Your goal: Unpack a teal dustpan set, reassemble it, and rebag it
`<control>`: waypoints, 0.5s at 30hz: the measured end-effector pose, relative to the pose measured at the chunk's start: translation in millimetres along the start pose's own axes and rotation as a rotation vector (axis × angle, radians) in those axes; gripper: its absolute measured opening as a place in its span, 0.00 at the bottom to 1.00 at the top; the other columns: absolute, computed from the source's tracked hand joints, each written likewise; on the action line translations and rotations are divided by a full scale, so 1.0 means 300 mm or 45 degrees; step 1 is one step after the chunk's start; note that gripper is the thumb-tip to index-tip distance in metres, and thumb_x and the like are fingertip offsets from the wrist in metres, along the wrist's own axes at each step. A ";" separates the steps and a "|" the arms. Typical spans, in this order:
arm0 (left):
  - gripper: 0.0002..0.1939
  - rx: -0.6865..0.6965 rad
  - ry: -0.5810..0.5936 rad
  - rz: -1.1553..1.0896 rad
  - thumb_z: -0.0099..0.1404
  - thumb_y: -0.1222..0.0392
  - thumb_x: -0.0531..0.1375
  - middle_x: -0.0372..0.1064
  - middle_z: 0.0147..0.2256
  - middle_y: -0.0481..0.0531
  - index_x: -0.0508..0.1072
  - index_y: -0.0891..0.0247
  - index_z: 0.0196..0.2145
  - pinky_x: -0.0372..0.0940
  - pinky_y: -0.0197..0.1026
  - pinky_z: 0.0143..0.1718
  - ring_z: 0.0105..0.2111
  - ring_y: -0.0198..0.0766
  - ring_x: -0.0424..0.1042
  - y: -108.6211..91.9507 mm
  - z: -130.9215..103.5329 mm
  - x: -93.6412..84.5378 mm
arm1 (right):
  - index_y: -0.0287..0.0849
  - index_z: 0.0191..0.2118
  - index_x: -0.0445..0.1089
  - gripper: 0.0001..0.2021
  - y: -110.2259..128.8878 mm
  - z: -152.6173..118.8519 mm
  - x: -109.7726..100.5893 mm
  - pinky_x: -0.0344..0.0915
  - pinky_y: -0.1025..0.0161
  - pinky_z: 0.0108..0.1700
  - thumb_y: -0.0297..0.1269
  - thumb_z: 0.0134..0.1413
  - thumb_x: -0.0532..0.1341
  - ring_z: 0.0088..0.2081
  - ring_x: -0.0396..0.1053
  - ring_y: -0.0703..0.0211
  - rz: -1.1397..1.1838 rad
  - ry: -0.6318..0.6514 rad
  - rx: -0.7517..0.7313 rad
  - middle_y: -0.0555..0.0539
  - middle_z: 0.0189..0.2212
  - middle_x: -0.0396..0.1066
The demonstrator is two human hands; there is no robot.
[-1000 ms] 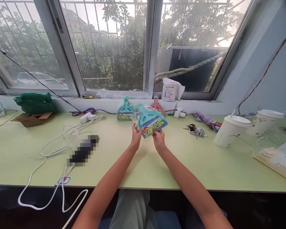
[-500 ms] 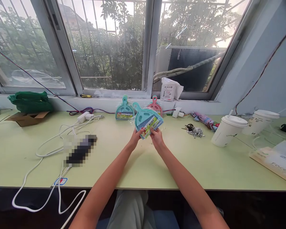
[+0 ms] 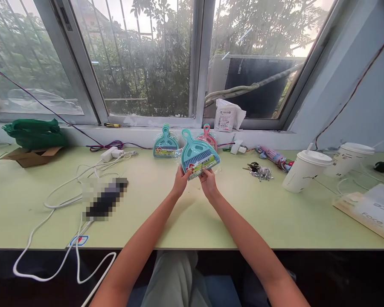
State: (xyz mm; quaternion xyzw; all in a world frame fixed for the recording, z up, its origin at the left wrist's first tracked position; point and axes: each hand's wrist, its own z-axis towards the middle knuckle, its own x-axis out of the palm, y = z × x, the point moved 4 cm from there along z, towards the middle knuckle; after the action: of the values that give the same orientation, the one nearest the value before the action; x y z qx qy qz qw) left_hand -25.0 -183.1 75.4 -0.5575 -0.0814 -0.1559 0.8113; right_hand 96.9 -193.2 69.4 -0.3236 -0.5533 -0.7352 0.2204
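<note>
Between my hands is a teal dustpan and brush set [image 3: 199, 154] in clear plastic wrap, with a yellow and blue label along its lower edge. It tilts a little, handle up and to the left. My left hand [image 3: 181, 181] is closed on its lower left corner, thumb over the label. Its lower right edge is pinched by my right hand [image 3: 208, 181]. Behind it, against the wall, stand teal dustpan sets [image 3: 165, 143] on the left and pink dustpan sets [image 3: 206, 133] on the right, the pink ones partly hidden by the held one.
White cables [image 3: 64, 207] and a blurred dark object [image 3: 105, 199] lie on the left of the green table [image 3: 243, 221]. A cardboard box [image 3: 32, 157] with a green bag stands at far left. Keys [image 3: 259, 171], a folded umbrella [image 3: 273, 157] and a white cup [image 3: 305, 170] are on the right.
The held dustpan set has turned more upright, its label now closer to level. Both hands keep their grip. The whole view has shifted slightly.
</note>
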 end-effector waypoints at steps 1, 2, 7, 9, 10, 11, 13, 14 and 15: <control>0.23 0.019 -0.012 0.030 0.54 0.54 0.65 0.70 0.44 0.54 0.65 0.63 0.45 0.62 0.46 0.49 0.46 0.44 0.69 0.001 0.001 -0.008 | 0.45 0.40 0.68 0.14 -0.002 0.005 -0.002 0.71 0.61 0.49 0.30 0.43 0.63 0.44 0.73 0.60 -0.012 0.019 0.023 0.50 0.41 0.75; 0.22 0.035 -0.023 0.057 0.55 0.54 0.64 0.70 0.44 0.54 0.65 0.62 0.46 0.63 0.46 0.49 0.46 0.44 0.69 0.001 0.002 -0.014 | 0.45 0.39 0.68 0.14 -0.004 0.011 -0.005 0.71 0.61 0.49 0.30 0.42 0.64 0.44 0.73 0.59 -0.037 0.042 0.041 0.50 0.40 0.75; 0.24 0.081 -0.013 0.130 0.57 0.54 0.63 0.69 0.47 0.54 0.63 0.61 0.48 0.63 0.45 0.50 0.48 0.43 0.68 -0.001 0.002 -0.021 | 0.43 0.38 0.68 0.16 -0.014 0.031 -0.024 0.72 0.58 0.47 0.30 0.39 0.68 0.43 0.73 0.56 -0.182 0.100 0.057 0.48 0.38 0.75; 0.26 0.055 0.008 0.117 0.56 0.53 0.64 0.69 0.47 0.55 0.62 0.61 0.49 0.63 0.46 0.50 0.48 0.44 0.69 0.004 0.003 -0.021 | 0.43 0.38 0.68 0.15 -0.017 0.031 -0.031 0.72 0.57 0.47 0.32 0.40 0.67 0.43 0.73 0.55 -0.169 0.069 0.031 0.47 0.39 0.75; 0.27 0.039 0.011 0.108 0.55 0.53 0.65 0.69 0.47 0.55 0.62 0.61 0.49 0.63 0.46 0.50 0.48 0.44 0.69 0.006 0.004 -0.022 | 0.43 0.38 0.68 0.15 -0.017 0.029 -0.033 0.72 0.57 0.47 0.33 0.40 0.67 0.44 0.73 0.55 -0.159 0.057 0.017 0.47 0.40 0.75; 0.28 0.027 0.011 0.103 0.54 0.52 0.66 0.69 0.47 0.55 0.61 0.61 0.49 0.63 0.47 0.50 0.48 0.45 0.69 0.007 0.005 -0.024 | 0.43 0.38 0.68 0.15 -0.018 0.028 -0.033 0.73 0.57 0.47 0.33 0.40 0.67 0.43 0.73 0.55 -0.153 0.049 0.007 0.46 0.40 0.75; 0.29 0.011 0.023 0.111 0.52 0.52 0.67 0.70 0.47 0.56 0.62 0.62 0.49 0.63 0.48 0.50 0.49 0.46 0.69 0.006 0.008 -0.029 | 0.42 0.37 0.68 0.15 -0.016 0.025 -0.033 0.73 0.57 0.47 0.34 0.40 0.67 0.43 0.74 0.55 -0.151 0.049 -0.002 0.46 0.40 0.75; 0.29 -0.004 0.041 0.122 0.52 0.51 0.67 0.70 0.47 0.57 0.63 0.62 0.48 0.63 0.49 0.50 0.49 0.47 0.69 0.004 0.009 -0.030 | 0.42 0.38 0.68 0.15 -0.015 0.024 -0.033 0.73 0.57 0.47 0.34 0.40 0.67 0.43 0.74 0.55 -0.156 0.053 -0.005 0.46 0.40 0.75; 0.28 -0.022 0.060 0.130 0.51 0.51 0.67 0.71 0.46 0.57 0.65 0.63 0.47 0.63 0.50 0.50 0.48 0.48 0.69 0.002 0.009 -0.031 | 0.43 0.38 0.68 0.15 -0.013 0.023 -0.034 0.73 0.57 0.47 0.34 0.40 0.68 0.42 0.74 0.55 -0.162 0.058 -0.005 0.46 0.40 0.75</control>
State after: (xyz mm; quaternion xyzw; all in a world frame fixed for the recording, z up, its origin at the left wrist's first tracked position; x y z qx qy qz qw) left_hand -33.5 -179.0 73.0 -0.5641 -0.0322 -0.1281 0.8151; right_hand 102.8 -185.8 60.8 -0.2714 -0.5660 -0.7561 0.1853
